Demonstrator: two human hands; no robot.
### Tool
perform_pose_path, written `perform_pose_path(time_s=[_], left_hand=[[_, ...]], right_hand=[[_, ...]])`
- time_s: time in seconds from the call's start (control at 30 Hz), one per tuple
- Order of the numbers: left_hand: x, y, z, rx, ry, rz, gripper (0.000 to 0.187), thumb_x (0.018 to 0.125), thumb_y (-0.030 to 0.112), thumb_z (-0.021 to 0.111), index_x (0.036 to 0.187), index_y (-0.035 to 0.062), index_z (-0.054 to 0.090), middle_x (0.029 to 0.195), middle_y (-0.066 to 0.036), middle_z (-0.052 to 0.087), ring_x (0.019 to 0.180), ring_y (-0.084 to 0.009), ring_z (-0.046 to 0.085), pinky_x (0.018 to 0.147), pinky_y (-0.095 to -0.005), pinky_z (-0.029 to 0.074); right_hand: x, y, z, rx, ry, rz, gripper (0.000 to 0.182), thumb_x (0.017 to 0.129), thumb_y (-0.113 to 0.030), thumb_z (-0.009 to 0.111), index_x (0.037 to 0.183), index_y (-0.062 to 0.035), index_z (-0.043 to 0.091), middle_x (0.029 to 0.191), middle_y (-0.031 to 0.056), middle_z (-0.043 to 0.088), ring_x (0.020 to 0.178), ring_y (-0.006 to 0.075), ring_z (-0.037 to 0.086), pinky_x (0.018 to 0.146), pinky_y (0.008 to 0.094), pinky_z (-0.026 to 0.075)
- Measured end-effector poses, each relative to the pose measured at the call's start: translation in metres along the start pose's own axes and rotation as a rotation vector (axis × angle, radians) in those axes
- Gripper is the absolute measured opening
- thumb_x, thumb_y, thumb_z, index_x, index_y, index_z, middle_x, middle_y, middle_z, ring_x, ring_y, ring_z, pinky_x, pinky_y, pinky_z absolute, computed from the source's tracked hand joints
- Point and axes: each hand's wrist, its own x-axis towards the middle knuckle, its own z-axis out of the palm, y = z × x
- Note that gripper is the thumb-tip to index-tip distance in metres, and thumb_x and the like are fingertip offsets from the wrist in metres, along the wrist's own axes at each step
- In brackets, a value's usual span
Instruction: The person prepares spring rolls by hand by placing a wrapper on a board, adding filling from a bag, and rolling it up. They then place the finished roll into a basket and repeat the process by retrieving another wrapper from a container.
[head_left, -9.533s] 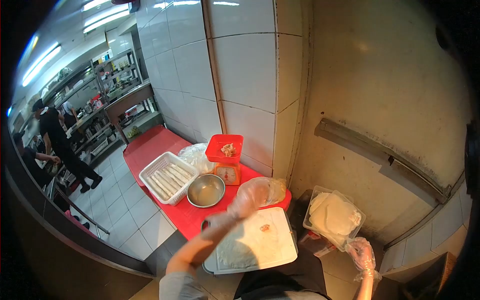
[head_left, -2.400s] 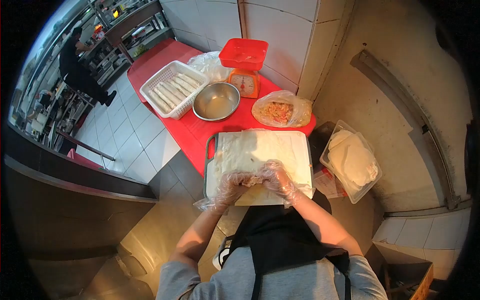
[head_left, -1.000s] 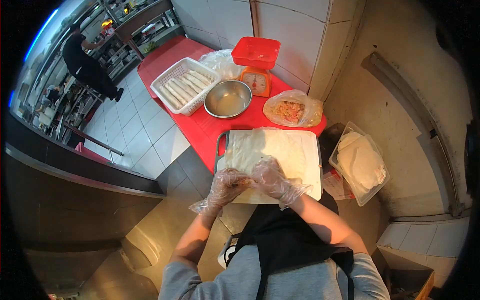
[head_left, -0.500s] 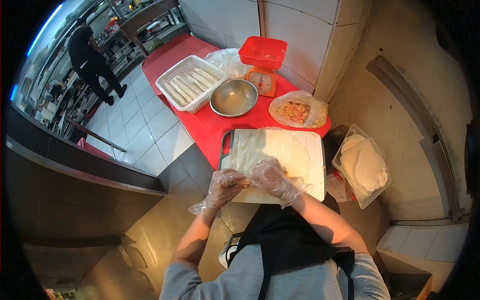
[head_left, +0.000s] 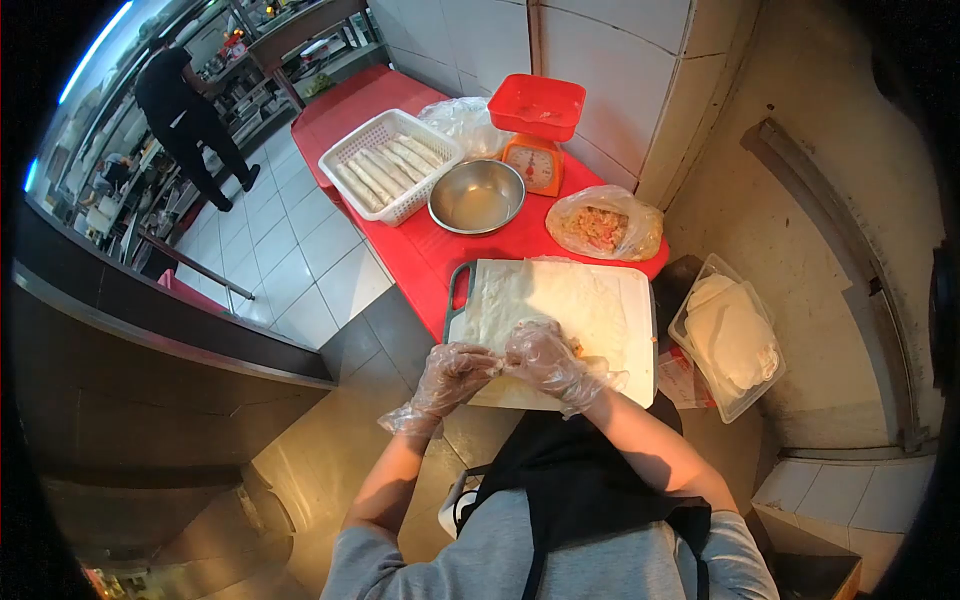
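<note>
My left hand (head_left: 457, 380), in a clear plastic glove, is closed at the near left edge of the white cutting board (head_left: 641, 310). My right hand (head_left: 545, 358), gloved the same way, is closed over the board, its fingertips meeting those of the left. What the fingers pinch is hidden. Under and beyond the hands a thin pale wrapper sheet (head_left: 545, 292) is spread on the board. A small bit of orange filling (head_left: 577, 347) shows just right of my right hand. Beyond the board lies a plastic bag of orange filling (head_left: 600, 228).
On the red table (head_left: 405, 262) stand a white basket of rolls (head_left: 388, 172), a steel bowl (head_left: 477, 197), an orange scale (head_left: 533, 163) with a red pan, and a clear plastic bag (head_left: 466, 124). A tub of wrappers (head_left: 728, 330) sits at right. A person (head_left: 185, 115) stands far left.
My fingertips have drawn together, and the brownish bit visible at my left fingers before is now out of sight. The whole view has shifted slightly.
</note>
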Motion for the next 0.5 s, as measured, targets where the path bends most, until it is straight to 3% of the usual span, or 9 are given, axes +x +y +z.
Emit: perform_pose_path(time_s=[0.1,0.17,0.27,0.4,0.5], left_hand=[[-0.004,0.023,0.001,0.378,0.277,-0.093,0.024,0.072,0.021,0.083,0.092,0.0088,0.075,0.101,-0.011,0.072,0.095,-0.0303,0.069,0.084,-0.0407,0.053],[-0.013,0.016,-0.007,0.344,0.24,-0.1,0.024,0.072,0.022,0.083,0.091,0.011,0.076,0.098,-0.008,0.072,0.095,-0.029,0.067,0.084,-0.0415,0.051],[-0.019,0.008,-0.007,0.406,0.156,-0.094,0.025,0.073,0.024,0.082,0.095,0.0141,0.076,0.093,-0.005,0.07,0.094,-0.0271,0.065,0.082,-0.0423,0.049],[-0.015,0.011,-0.002,0.526,0.088,-0.037,0.028,0.074,0.025,0.081,0.1,0.0156,0.074,0.098,-0.002,0.069,0.091,-0.0266,0.063,0.076,-0.0412,0.046],[-0.016,0.019,-0.008,0.502,0.046,-0.132,0.029,0.076,0.026,0.081,0.101,0.014,0.074,0.103,-0.004,0.07,0.096,-0.0283,0.064,0.083,-0.0443,0.047]], right_hand=[[-0.002,0.002,-0.008,0.044,-0.008,0.04,0.027,0.065,-0.032,0.08,0.076,-0.0093,0.07,0.08,0.0079,0.065,0.084,0.0284,0.063,0.079,0.0444,0.045],[-0.004,0.002,-0.009,0.036,0.026,0.075,0.026,0.066,-0.033,0.08,0.077,-0.0115,0.071,0.082,0.007,0.065,0.086,0.0275,0.063,0.08,0.0446,0.044],[0.004,0.004,0.001,-0.121,-0.235,0.006,0.031,0.078,-0.042,0.07,0.085,-0.0127,0.074,0.093,0.011,0.066,0.093,0.0295,0.063,0.085,0.0452,0.046],[0.001,0.0,0.011,-0.108,-0.204,0.016,0.033,0.08,-0.044,0.068,0.087,-0.0127,0.075,0.094,0.0111,0.066,0.099,0.0297,0.062,0.087,0.0456,0.045],[-0.007,0.008,0.008,-0.044,-0.117,-0.054,0.035,0.08,-0.045,0.068,0.087,-0.0116,0.074,0.094,0.0114,0.066,0.1,0.03,0.062,0.087,0.0464,0.045]])
